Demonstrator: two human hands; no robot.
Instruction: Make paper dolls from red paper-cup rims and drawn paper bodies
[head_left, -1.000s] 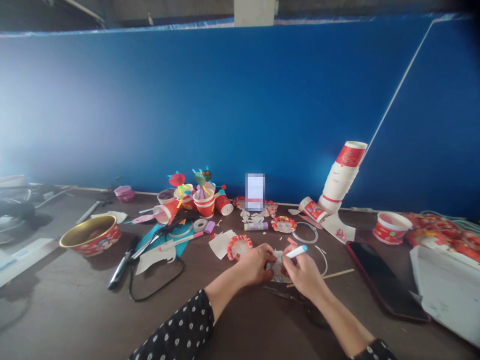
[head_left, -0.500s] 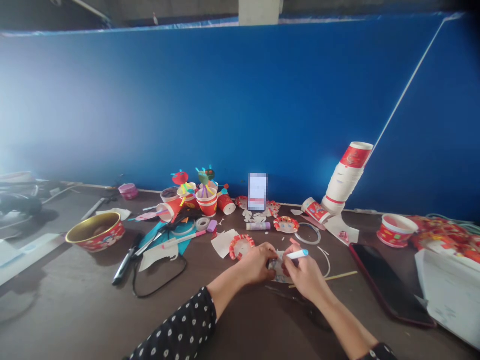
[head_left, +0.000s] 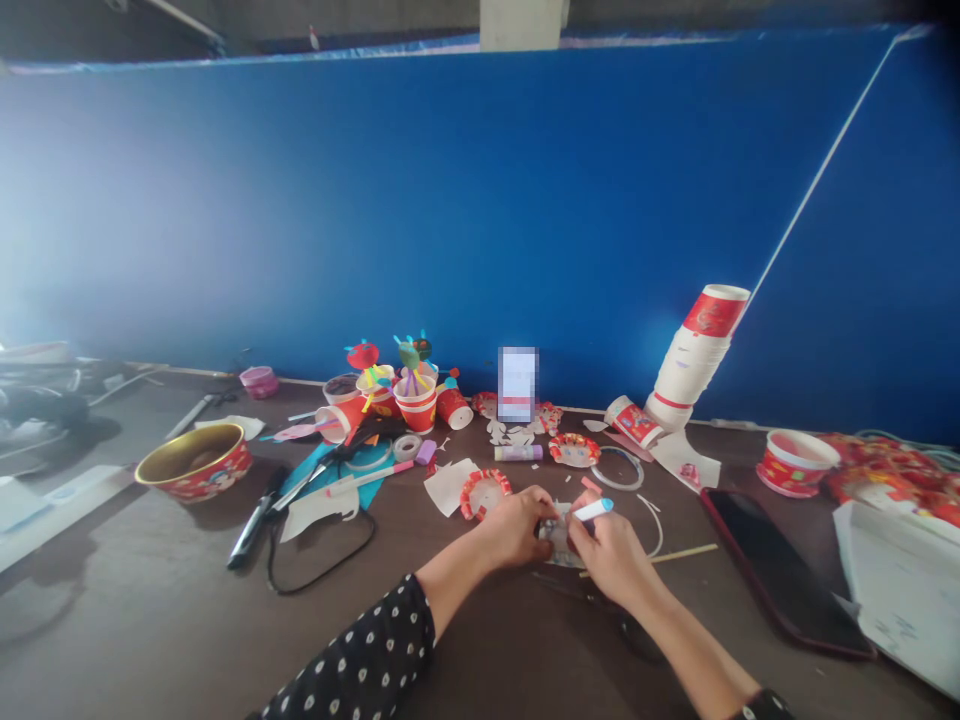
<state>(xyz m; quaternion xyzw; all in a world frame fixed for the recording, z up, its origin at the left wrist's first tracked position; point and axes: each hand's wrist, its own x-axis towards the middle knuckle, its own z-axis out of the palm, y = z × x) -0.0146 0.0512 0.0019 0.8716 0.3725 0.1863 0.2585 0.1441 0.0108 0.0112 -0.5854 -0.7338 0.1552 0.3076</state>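
A small white paper piece [head_left: 562, 545] with faint marks is low in the middle of the table. My left hand [head_left: 519, 528] pinches its left edge, the fingers closed. Wrapped round a white marker with a light-blue end [head_left: 595, 510], my right hand [head_left: 611, 550] rests over the right side of the paper. The marker's tip is hidden by my fingers. Just left of my left hand lies a paper face with a red-and-white ring of folded paper [head_left: 484, 494]. Another such face [head_left: 574, 450] is behind my hands, beside a glue stick [head_left: 517, 453].
A phone [head_left: 787, 570] lies on the right, near a red cup [head_left: 796, 462]. Stacked paper cups [head_left: 690, 360] lean at the back right. Scissors [head_left: 304, 480], a utility knife [head_left: 255, 525] and a gold-rimmed bowl [head_left: 196, 465] are on the left. A wooden stick [head_left: 682, 553] lies by my right wrist.
The marker in my right hand has shifted slightly left and tilts a little more. My left hand stays on the paper, and the whole view has moved very slightly.
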